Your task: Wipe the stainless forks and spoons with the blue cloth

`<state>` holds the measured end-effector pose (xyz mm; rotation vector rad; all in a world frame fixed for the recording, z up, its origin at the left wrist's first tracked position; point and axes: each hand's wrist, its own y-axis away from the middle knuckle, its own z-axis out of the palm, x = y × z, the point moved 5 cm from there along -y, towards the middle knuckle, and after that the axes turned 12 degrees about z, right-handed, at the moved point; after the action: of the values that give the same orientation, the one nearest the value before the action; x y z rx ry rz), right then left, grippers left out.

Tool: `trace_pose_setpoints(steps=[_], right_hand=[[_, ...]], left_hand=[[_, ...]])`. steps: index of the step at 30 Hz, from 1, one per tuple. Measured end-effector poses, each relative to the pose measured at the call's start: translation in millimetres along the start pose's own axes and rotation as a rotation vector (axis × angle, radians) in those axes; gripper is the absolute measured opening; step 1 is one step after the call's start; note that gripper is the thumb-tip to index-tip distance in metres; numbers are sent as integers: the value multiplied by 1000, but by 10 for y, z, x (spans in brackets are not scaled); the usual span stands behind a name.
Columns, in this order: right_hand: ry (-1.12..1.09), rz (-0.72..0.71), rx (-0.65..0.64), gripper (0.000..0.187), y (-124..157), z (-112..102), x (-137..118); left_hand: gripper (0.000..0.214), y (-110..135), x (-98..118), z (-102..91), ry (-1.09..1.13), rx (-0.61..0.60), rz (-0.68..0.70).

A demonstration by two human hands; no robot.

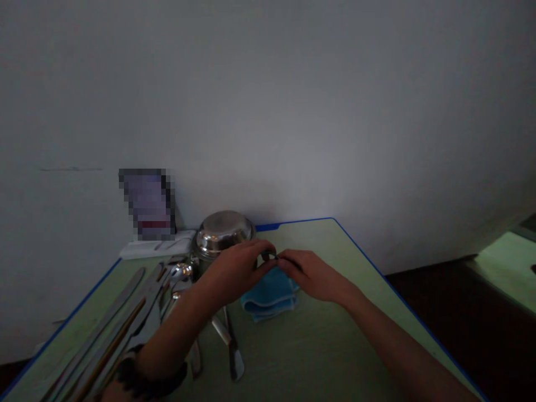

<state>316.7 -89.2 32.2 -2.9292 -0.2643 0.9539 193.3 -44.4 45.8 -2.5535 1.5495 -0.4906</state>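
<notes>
Blue cloth [270,298] is laid folded on the pale green table [335,346], while a small dark item [268,256] beside it is not yet set down. This is pinched, apparently, between nearly closed fingertips of the left hand [238,268] and right hand [316,274]. Utensils [181,272] and a domed metal dish [228,224] are backed by a grey wall [293,111].

One left hand [237,271], one right hand [316,274]. One small dark item [272,256], mostly hidden. One blue cloth [270,293]. One round metal dish [226,230]. One white slab [146,248]. One pixelated panel [148,201]. One black wristband [130,375]. One blue-edged bench [318,352]. Metal utensils [237,363]: several, overlapping, exact count unclear.
</notes>
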Motion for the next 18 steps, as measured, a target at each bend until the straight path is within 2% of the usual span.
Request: trace_pose_setpoints(steps=[2, 4, 8, 12, 18], right_hand=[[59, 70, 67, 27, 30, -61, 158], [129, 183, 159, 28, 46, -154, 419], [258, 450, 317, 29, 23, -375, 1097], [353, 662, 386, 30, -53, -526, 1654], [396, 833, 464, 30, -218, -625, 2050]], left_hand=[[39, 0, -19, 65, -9, 19, -74], [43, -12, -15, 127, -20, 21, -96], [33, -108, 84, 291, -24, -58, -19], [22, -230, 198, 526, -51, -152, 40], [23, -272, 216, 722, -113, -178, 18]])
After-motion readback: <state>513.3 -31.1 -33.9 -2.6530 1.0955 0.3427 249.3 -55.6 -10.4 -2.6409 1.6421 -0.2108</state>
